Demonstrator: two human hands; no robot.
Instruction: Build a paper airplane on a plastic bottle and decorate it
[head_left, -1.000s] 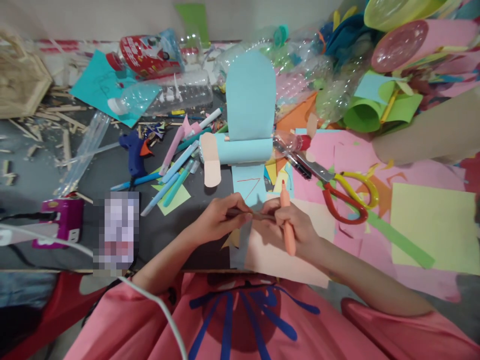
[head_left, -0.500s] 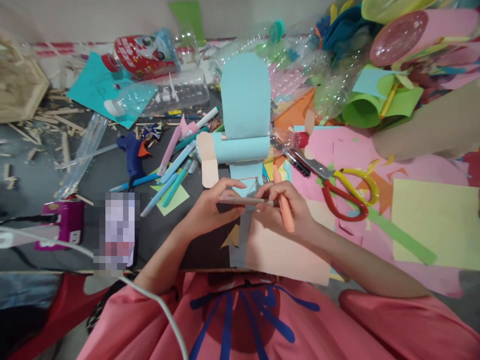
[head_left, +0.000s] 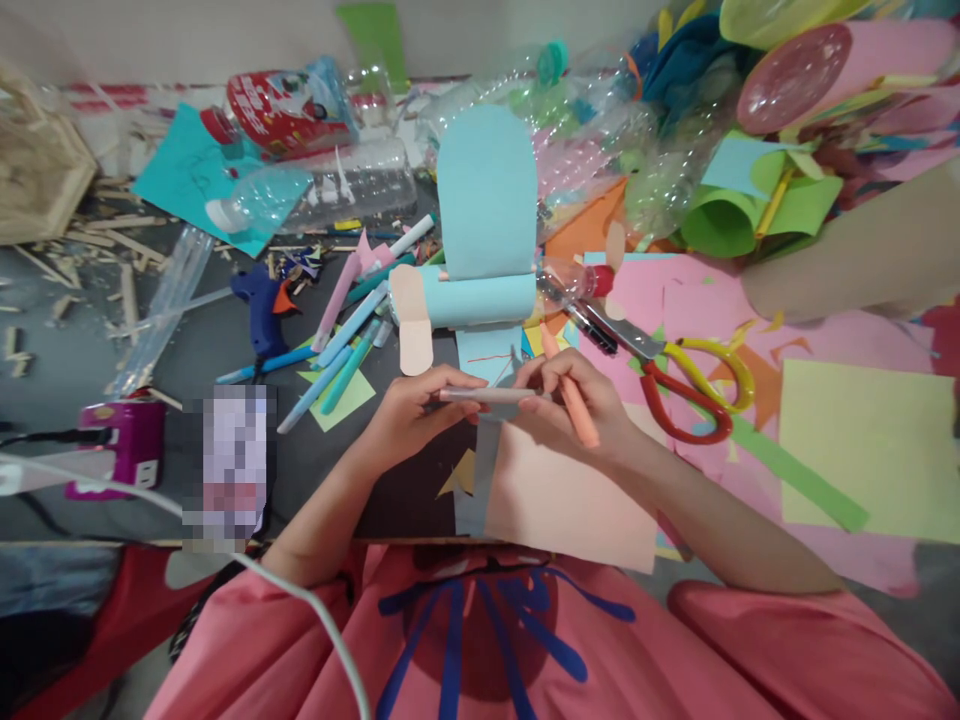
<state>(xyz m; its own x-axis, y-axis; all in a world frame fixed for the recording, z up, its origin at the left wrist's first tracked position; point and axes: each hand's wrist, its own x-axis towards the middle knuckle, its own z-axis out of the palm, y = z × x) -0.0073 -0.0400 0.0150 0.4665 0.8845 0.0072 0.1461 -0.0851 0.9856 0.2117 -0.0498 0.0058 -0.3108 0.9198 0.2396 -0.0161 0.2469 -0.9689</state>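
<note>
A slim pale pinkish-grey pen (head_left: 499,396) lies level between my two hands. My left hand (head_left: 412,418) pinches its left end between fingers and thumb. At its right end, the fingertips of my right hand (head_left: 592,405) close on it. The same right hand also grips an orange marker (head_left: 580,415), which slants down to the right. Just beyond my fingers is a plastic bottle wrapped in light-blue paper (head_left: 484,300), lying sideways. A round-ended light-blue paper panel (head_left: 489,190) joins it, and a beige paper strip (head_left: 415,320) crosses its left end.
Red-and-yellow scissors (head_left: 686,385) lie to the right over pink paper. Several markers (head_left: 352,350) and a blue glue gun (head_left: 259,305) lie to the left. Plastic bottles (head_left: 352,190) crowd the back. A peach sheet (head_left: 577,500) sits near my body, and a white cable (head_left: 307,595) crosses the lower left.
The pale pen has come up slightly and is held more level. My right hand has tilted, so the orange marker leans further right. The whole view has shifted slightly.
</note>
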